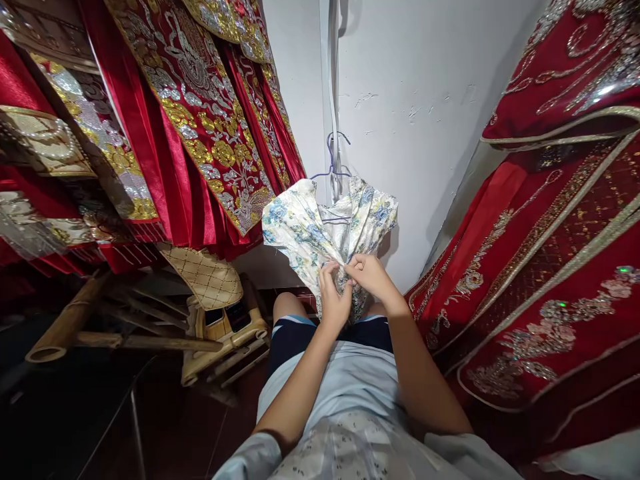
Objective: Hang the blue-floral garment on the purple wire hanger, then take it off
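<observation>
Pinching, right hand [369, 275]: thumb and fingertips pressed together on a fold of the floral garment [300, 227], at the meeting of both front panels.
Steadying, left hand [334, 297]: fingers bent against the cloth just beside the right hand; cannot tell whether pinching fabric or only pressing on it.
Garment relative to grip: directly under the fingertips at front centre; shoulders and sleeves spread beyond and above both hands, lower part narrowing below them, down between the thighs.
Garment position: upright in front of the body, on the hanger [332, 160]; white ground with blue and yellow flowers.
Neckline: open V above the fingers, narrowing toward the pinch; hanger bar visible across the gap.
Hanger: dark purple-blue, hook uppermost, near a pale vertical strip [327, 87] in front of the white wall [430, 60]; cannot tell what bears the hook.
Left side: red embroidered garments [200, 127] with gold and silver motifs, close by the left sleeve; bamboo stool [193, 363] below, bearing dark flat devices [237, 317].
Right side: red beaded garments [505, 267], well apart from the floral cloth.
</observation>
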A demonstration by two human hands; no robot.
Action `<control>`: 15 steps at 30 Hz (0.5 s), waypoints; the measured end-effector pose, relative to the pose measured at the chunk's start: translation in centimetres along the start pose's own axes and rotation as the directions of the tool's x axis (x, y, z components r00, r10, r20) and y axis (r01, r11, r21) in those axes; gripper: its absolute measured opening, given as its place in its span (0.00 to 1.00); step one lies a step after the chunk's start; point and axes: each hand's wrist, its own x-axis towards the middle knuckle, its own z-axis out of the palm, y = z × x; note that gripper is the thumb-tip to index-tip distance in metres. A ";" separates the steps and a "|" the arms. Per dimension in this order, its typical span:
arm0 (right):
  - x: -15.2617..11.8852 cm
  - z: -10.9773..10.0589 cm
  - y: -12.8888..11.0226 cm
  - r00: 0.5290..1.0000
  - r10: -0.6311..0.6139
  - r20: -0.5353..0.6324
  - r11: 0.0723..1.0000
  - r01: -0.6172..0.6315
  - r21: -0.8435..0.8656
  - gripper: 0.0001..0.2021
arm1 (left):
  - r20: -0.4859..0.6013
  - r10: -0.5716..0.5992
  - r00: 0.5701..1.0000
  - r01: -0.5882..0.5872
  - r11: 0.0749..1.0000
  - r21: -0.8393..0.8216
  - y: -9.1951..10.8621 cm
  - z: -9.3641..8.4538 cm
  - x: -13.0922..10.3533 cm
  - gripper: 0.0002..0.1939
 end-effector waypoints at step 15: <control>0.3 0.0 -0.8 0.992 0.111 0.057 0.988 -0.116 0.103 0.11 | 0.053 -0.090 0.995 0.092 0.995 -0.027 -0.9 0.2 0.6 0.04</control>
